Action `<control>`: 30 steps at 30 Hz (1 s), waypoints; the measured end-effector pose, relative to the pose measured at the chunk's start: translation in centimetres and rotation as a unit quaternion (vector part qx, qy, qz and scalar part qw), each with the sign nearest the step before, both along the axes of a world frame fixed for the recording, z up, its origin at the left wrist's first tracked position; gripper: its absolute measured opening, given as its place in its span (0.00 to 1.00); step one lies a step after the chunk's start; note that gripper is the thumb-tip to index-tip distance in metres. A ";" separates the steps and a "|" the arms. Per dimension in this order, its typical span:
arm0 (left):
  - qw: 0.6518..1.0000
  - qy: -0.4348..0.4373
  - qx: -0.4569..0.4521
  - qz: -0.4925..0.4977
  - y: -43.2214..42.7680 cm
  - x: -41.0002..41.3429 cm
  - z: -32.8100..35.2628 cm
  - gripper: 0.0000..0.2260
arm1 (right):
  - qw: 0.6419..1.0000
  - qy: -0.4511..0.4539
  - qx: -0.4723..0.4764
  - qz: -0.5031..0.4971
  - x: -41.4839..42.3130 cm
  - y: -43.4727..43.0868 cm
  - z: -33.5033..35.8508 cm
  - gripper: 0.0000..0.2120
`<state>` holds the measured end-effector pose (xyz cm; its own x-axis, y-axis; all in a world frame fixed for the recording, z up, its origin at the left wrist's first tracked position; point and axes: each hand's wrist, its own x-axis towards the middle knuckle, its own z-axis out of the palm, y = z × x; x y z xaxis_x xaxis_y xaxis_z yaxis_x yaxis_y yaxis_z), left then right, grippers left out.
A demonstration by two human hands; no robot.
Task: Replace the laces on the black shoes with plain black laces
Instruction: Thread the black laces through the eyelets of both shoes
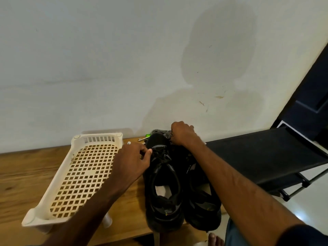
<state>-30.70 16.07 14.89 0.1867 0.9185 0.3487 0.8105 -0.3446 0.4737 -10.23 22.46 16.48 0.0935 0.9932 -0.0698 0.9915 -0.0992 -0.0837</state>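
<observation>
Two black shoes (pixel 165 183) stand side by side on the wooden table (pixel 26 171), heels toward the person, just right of a white plastic basket (pixel 99 137). The left hand (pixel 132 158) pinches what seems to be a black lace (pixel 159 155) at the left shoe's tongue. The right hand (pixel 182 133), curled into a fist by the toes, grips a speckled lace (pixel 159 130).

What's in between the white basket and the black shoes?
In the head view, the left hand and its forearm cross between the white basket and black shoes, above the wooden tabletop.
</observation>
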 end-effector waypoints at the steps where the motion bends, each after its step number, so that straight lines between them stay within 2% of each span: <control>1: 1.000 -0.001 -0.001 -0.002 0.2 -0.1 -0.1 0.11 | 1.000 -0.012 -0.015 0.004 0.1 0.5 -0.6 0.17; 4: 1.000 0.007 -0.002 -0.012 0.5 -0.4 -0.1 0.11 | 1.000 -0.005 -0.010 -0.005 0.6 1.3 -1.5 0.16; 7: 1.000 0.003 -0.011 -0.011 0.6 -0.4 0.1 0.11 | 0.997 0.035 0.062 -0.019 0.8 1.2 -0.6 0.12; 10: 0.998 -0.060 0.015 0.007 0.9 -0.5 0.7 0.07 | 0.969 0.193 0.156 -0.005 0.1 0.0 1.6 0.06; 12: 0.989 -0.138 0.049 0.002 1.1 -0.4 1.4 0.14 | 0.929 0.317 0.189 0.039 -1.1 -1.5 3.3 0.06; 14: 0.978 -0.191 0.073 -0.040 1.3 -0.4 2.2 0.24 | 0.904 0.380 0.163 0.110 -2.4 -3.6 4.6 0.06; 15: 0.974 -0.200 0.082 -0.068 1.3 -0.4 2.6 0.25 | 0.895 0.399 0.140 0.142 -3.0 -4.7 5.0 0.06; 18: 0.964 -0.207 0.086 -0.140 1.1 -0.5 3.2 0.14 | 0.870 0.445 0.114 0.179 -3.5 -6.9 5.6 0.09; 20: 0.961 -0.217 0.081 -0.153 0.8 -0.8 3.6 0.05 | 0.843 0.500 0.126 0.153 -2.3 -7.3 6.1 0.10; 21: 0.958 -0.230 0.068 -0.156 0.9 -1.2 3.6 0.08 | 0.827 0.534 0.127 0.122 -1.4 -7.2 6.3 0.11; 23: 0.938 -0.305 -0.022 -0.162 1.4 -1.9 3.7 0.17 | 0.793 0.594 0.121 0.059 0.7 -6.9 6.5 0.13; 26: 0.854 -0.462 -0.176 -0.160 2.0 -2.9 4.5 0.20 | 0.753 0.644 0.136 0.002 3.5 -6.7 6.1 0.13; 28: 0.802 -0.525 -0.235 -0.161 2.4 -3.3 4.8 0.18 | 0.747 0.649 0.142 -0.016 4.7 -6.7 5.8 0.13; 29: 0.802 -0.522 -0.243 -0.159 2.5 -3.3 4.6 0.18 | 0.755 0.642 0.135 -0.014 5.0 -6.7 5.7 0.13; 30: 0.821 -0.498 -0.234 -0.153 2.6 -3.2 4.4 0.17 | 0.768 0.628 0.122 -0.005 5.0 -6.8 5.6 0.13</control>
